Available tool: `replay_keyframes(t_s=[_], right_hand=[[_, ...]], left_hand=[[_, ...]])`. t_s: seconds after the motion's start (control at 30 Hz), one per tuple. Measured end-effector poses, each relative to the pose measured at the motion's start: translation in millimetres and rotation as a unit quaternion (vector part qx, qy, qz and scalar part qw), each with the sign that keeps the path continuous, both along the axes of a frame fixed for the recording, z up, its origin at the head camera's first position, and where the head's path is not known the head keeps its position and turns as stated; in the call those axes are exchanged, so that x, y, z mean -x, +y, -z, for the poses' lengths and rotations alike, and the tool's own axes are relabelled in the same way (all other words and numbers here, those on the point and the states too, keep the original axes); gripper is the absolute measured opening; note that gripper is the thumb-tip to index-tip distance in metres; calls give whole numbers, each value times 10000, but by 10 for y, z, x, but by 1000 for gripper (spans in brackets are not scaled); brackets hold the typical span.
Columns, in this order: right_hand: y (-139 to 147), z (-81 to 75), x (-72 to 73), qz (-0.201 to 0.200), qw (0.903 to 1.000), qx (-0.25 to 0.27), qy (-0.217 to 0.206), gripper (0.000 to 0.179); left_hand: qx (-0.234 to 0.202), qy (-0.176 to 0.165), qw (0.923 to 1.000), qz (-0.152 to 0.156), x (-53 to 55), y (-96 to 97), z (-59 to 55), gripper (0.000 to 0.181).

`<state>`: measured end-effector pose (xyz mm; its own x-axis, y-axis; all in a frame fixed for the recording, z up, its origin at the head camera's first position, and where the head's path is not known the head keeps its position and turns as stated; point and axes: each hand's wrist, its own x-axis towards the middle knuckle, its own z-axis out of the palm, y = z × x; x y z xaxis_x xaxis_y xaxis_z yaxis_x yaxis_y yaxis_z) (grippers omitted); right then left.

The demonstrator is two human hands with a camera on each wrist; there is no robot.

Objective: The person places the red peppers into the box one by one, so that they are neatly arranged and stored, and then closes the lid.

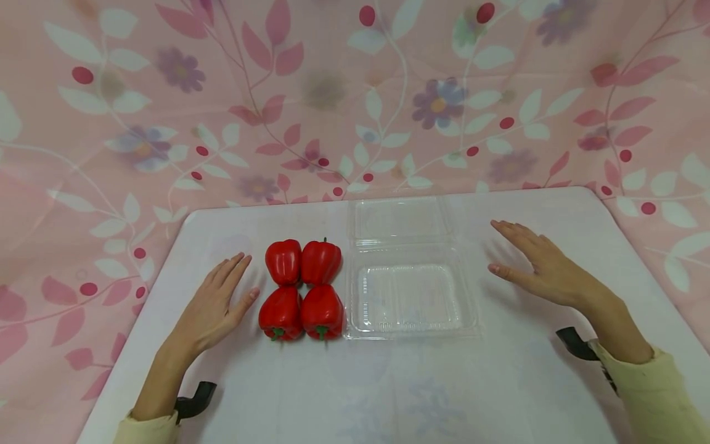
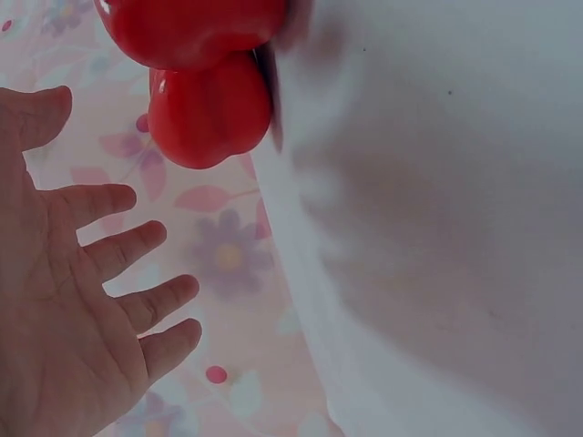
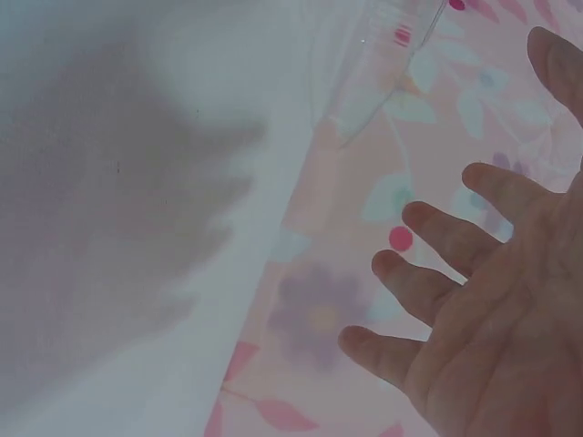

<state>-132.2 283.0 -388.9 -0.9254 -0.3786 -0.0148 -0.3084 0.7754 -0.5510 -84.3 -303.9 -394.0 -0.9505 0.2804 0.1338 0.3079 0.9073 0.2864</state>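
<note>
Several red bell peppers (image 1: pixel 283 263) stand in a tight two-by-two block on the white table, left of centre. Right beside them lies a clear plastic clamshell box (image 1: pixel 410 299), its lid (image 1: pixel 400 221) folded back toward the far edge. Nothing shows inside the box. My left hand (image 1: pixel 215 306) hovers left of the peppers, fingers straight and thumb apart, touching nothing. In the left wrist view two peppers (image 2: pixel 209 109) appear beyond the spread fingers. My right hand (image 1: pixel 546 265) is held out to the right of the box, its fingers extended and holding nothing.
A white table (image 1: pixel 388 388) with rounded far corners carries everything. Behind it hangs a pink floral cloth (image 1: pixel 327 92). Each wrist bears a black camera mount (image 1: pixel 195 399) near the pale yellow sleeve (image 1: pixel 651 394).
</note>
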Motion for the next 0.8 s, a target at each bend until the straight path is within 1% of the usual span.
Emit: replay_keyframes(t_s=[0.27, 0.4, 0.57, 0.8], right_hand=[[-79, -21, -30, 81, 9998, 100, 153, 79], [-114, -12, -33, 55, 9998, 107, 150, 78], [-165, 1, -40, 21, 9999, 99, 61, 77], [-188, 49, -68, -45, 9999, 134, -28, 77]], left_hand=[[-134, -172, 9997, -141, -78, 42, -25, 68], [-207, -350, 9989, -220, -110, 64, -34, 65], [-228, -549, 9980, -208, -139, 82, -41, 65], [-361, -680, 9969, -147, -161, 107, -35, 66]])
